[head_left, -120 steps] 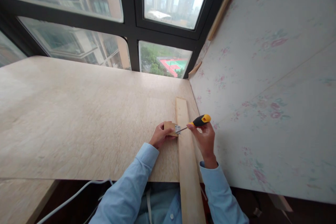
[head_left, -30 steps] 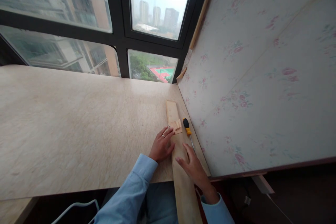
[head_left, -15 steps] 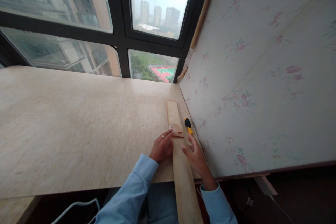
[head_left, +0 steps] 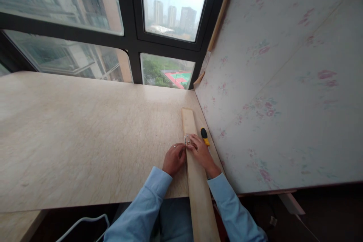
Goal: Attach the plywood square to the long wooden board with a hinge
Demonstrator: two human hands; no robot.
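A long pale wooden board (head_left: 200, 196) lies on the counter and reaches over its front edge towards me. On it, partly covered by my right hand (head_left: 202, 154), is a small thin wooden piece. A small silvery metal fitting (head_left: 185, 139) sits at the left edge of that piece; its exact kind is too small to tell. My left hand (head_left: 173, 159), with a ring on it, pinches at the lower end of the fitting. The right fingers are closed close to the fitting, and what they hold is hidden. A yellow-and-black screwdriver (head_left: 204, 136) lies just right of the board.
The marbled counter (head_left: 93, 136) stretches left beneath dark-framed windows (head_left: 132, 41). A flower-patterned wall (head_left: 272, 94) rises close along the right, beside the screwdriver. Below the front edge is a pale curved tube (head_left: 85, 219) at the left.
My right hand has moved up and left from beside the board onto the small wooden piece, its fingers closing by the fitting. The left hand stays nearly in place.
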